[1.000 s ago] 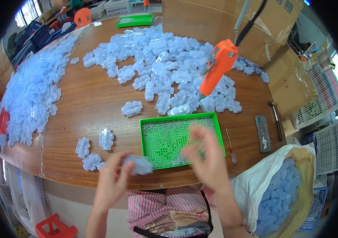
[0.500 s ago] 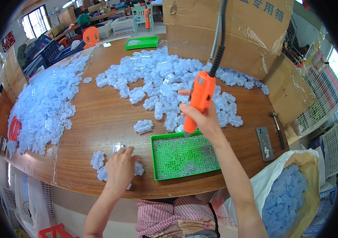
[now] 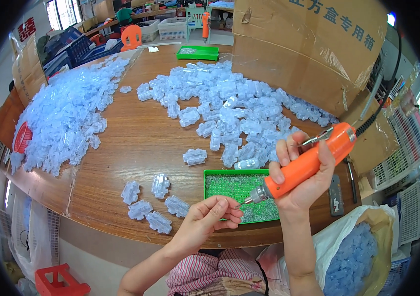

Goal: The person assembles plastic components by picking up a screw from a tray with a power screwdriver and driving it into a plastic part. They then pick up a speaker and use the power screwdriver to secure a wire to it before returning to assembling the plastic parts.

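Wooden table [image 3: 136, 138] with heaped clear plastic pieces [image 3: 249, 113] and a green tray [image 3: 234, 171]; an orange electric screwdriver [image 3: 298, 175] slants across the tray's right side.
The right hand [image 3: 303, 191] curls its fingers round the screwdriver's body; the left hand [image 3: 210, 214] has thumb and fingertips pinched together at the thin bit [image 3: 244, 202], but what they grip is too small to tell.

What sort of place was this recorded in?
Probably a small assembly workshop: the right hand grips an orange cylindrical power screwdriver, a green perforated plastic tray holds many tiny metallic pieces, and a big heap of translucent bluish plastic parts covers the brown wooden table's left side.
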Available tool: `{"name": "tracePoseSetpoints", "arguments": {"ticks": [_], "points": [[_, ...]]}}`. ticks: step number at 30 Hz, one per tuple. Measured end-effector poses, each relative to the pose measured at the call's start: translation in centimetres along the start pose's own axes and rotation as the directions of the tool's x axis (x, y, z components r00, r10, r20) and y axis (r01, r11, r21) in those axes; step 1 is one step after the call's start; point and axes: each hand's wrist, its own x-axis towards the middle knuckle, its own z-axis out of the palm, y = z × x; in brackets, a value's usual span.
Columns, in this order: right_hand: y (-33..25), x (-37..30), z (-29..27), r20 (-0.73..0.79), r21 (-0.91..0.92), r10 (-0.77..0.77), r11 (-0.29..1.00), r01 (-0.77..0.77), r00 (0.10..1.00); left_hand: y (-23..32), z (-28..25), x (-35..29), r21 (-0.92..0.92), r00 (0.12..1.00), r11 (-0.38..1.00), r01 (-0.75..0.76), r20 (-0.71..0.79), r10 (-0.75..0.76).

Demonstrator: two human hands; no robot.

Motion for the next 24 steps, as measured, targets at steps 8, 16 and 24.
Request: {"name": "tracePoseSetpoints", "arguments": {"ticks": [8, 16, 24], "points": [[-0.7, -0.4, 0.0, 0.086, 0.017, -0.048, 0.999, 0.047, 0.995, 0.0, 0.5, -0.4, 0.167, 0.992, 0.978, -0.125, 0.011, 0.125], [-1.0, -0.5, -0.3, 0.100, 0.020, -0.073, 0.997, 0.071, 0.992, -0.4, 1.4, -0.2, 0.046, 0.997, 0.996, -0.076, 0.014, 0.075], [-1.2, -0.6, -0.6, 0.120, 0.015, -0.098, 0.995, 0.097, 0.988, 0.0, 2.2, 0.6, 0.137, 0.998, 0.989, -0.054, 0.031, 0.050]]}}
